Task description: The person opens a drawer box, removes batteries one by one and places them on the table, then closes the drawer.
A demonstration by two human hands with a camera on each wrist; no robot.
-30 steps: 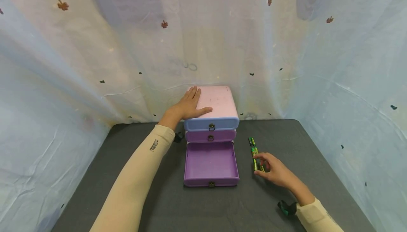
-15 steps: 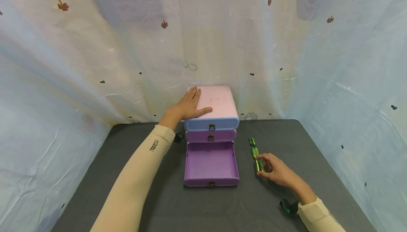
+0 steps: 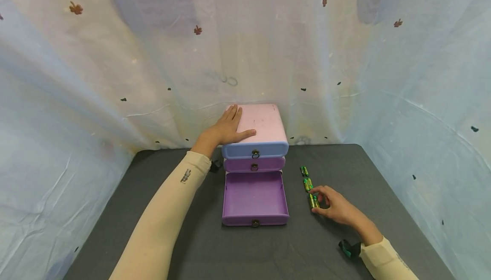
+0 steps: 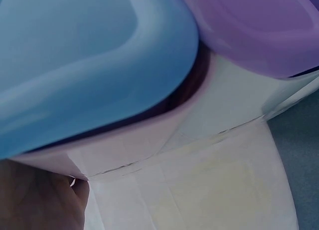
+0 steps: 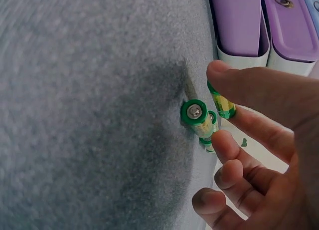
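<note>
My left hand (image 3: 226, 128) lies flat with spread fingers on the pink top of a small drawer cabinet (image 3: 264, 122). The cabinet's lowest purple drawer (image 3: 255, 194) is pulled out, and nothing is seen inside it. To the right of it, my right hand (image 3: 337, 206) pinches a green and yellow battery (image 5: 224, 105) between thumb and index finger, its other fingers loosely bent. Right beside the held one, another battery (image 5: 197, 113) lies on the table. Further back are a middle pair of batteries (image 3: 308, 184) and a far pair of batteries (image 3: 304, 171).
A dark grey cloth covers the table (image 3: 184, 237). Above the open drawer, a purple drawer (image 3: 245, 164) and a blue drawer (image 3: 238, 150) are pushed in further. A pale patterned curtain (image 3: 245, 50) hangs behind and along both sides.
My right hand has shifted slightly right and toward me, bringing the pinched battery from left of the near battery to close alongside it. The left hand stays put.
</note>
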